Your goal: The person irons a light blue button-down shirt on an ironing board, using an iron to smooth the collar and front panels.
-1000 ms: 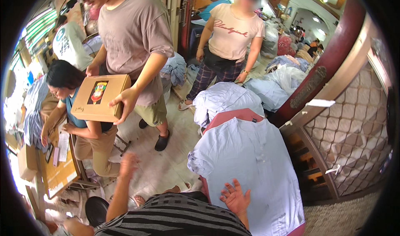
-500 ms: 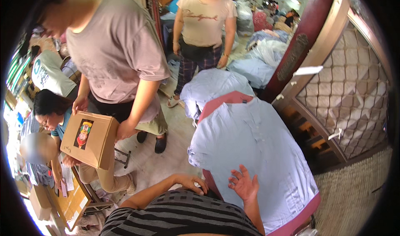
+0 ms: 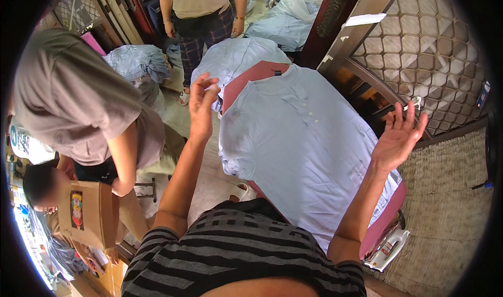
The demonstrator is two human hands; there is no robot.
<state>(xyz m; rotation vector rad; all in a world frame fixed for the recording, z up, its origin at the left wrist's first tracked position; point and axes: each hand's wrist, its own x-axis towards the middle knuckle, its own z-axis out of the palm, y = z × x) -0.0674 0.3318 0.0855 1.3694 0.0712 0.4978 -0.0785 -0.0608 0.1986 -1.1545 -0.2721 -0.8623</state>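
A light blue short-sleeved shirt (image 3: 304,145) with a buttoned placket lies spread on a dark pink ironing board (image 3: 250,82). My left hand (image 3: 201,108) is raised beside the shirt's left sleeve, its fingers loosely bent and apart, with nothing in them. Out past the shirt's right edge, my right hand (image 3: 395,142) is lifted with its fingers spread and its palm bare. Neither hand appears to touch the cloth. A white iron (image 3: 386,250) sits by the board's near right end.
More light blue garments (image 3: 241,53) are heaped past the board's far end. On the left a person holds a cardboard box (image 3: 89,213); another person (image 3: 204,30) stands at the back. A lattice gate (image 3: 419,51) is on the right, above a woven mat (image 3: 445,202).
Both my hands have risen and moved apart, the left forward and leftward from my waist, the right outward. The view has shifted, bringing the iron into sight. The shirt remains spread on the board.
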